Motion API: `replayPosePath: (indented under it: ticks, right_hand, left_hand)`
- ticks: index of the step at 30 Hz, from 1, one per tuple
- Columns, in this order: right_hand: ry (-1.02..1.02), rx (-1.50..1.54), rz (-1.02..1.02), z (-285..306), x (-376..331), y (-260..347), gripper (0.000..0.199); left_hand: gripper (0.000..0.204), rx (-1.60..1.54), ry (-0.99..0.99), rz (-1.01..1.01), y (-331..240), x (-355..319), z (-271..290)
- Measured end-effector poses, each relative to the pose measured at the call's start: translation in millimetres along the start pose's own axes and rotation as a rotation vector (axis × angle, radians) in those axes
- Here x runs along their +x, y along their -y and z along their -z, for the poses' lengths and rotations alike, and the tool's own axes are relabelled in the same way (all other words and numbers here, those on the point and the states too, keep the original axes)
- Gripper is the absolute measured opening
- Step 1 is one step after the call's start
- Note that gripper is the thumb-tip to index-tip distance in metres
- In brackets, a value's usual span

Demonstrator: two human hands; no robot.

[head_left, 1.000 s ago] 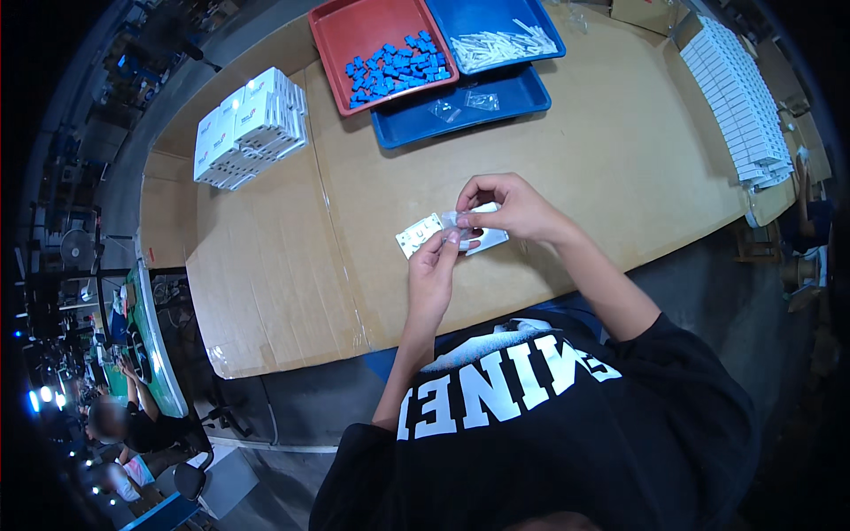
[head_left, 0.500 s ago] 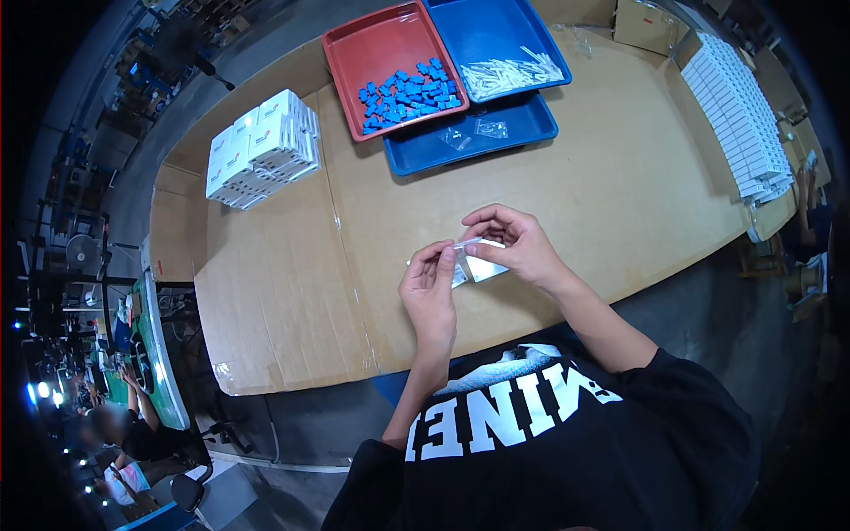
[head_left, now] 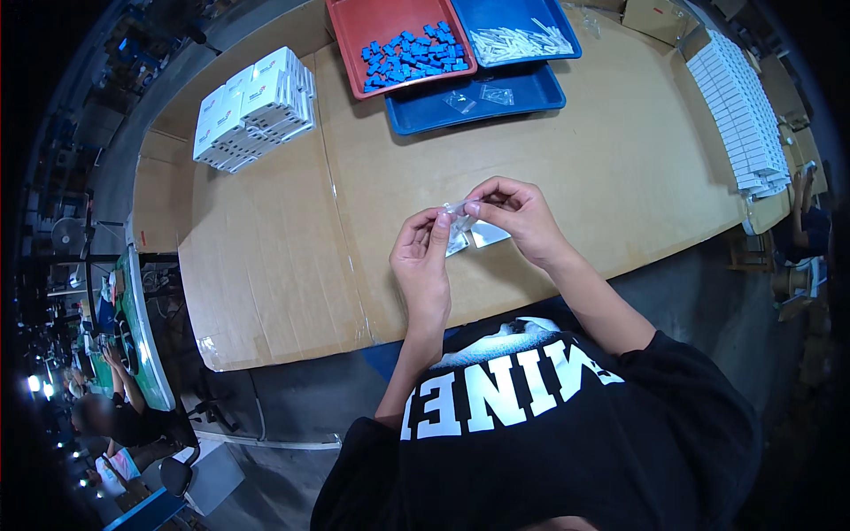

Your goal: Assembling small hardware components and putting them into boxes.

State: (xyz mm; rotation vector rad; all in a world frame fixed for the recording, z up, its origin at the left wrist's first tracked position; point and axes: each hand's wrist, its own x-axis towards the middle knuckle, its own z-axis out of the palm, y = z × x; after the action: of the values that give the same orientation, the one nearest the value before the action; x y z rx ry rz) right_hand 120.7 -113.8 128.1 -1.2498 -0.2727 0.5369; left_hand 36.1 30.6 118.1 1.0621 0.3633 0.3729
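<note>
Above the near middle of the table, my left hand (head_left: pixel 422 261) and my right hand (head_left: pixel 524 219) pinch a small clear plastic bag (head_left: pixel 457 210) between thumbs and fingertips. What the bag holds is too small to tell. Just beneath the fingers lies a white box or card (head_left: pixel 489 234), partly hidden by my right hand. Beside it, close to my left fingers, a shiny whitish piece (head_left: pixel 457 242) shows only in part.
A red tray (head_left: pixel 352 55) holds blue plastic parts; a blue tray (head_left: pixel 516 64) holds slim white sticks. Under them, another blue tray (head_left: pixel 416 122) has small clear bags. White boxes (head_left: pixel 257 102) are stacked left, more boxes (head_left: pixel 737 115) right. Co-workers (head_left: pixel 133 407) sit at left.
The whole view has shifted, so table and trays sit higher in the picture. Both hands stay close together, and the clear bag between them now shows more spread out.
</note>
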Motion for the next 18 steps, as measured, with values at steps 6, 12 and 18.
replayPosePath:
  ticks: [6,12,18]
  right_hand:
    - [0.002,0.018,0.012,-5.8,-4.4,-7.3,0.015]
    - [-0.019,0.007,0.033,-11.0,-6.4,0.1,0.011]
    - [-0.032,-0.003,0.083,-9.5,-6.4,-6.0,0.011]
  left_hand:
    - [0.018,-0.016,-0.011,-0.020,-0.1,-4.5,6.3]
    - [0.017,0.008,0.003,-0.007,-5.9,-6.8,7.6]
    - [0.016,-0.009,0.008,-0.040,-5.9,-4.9,-1.5]
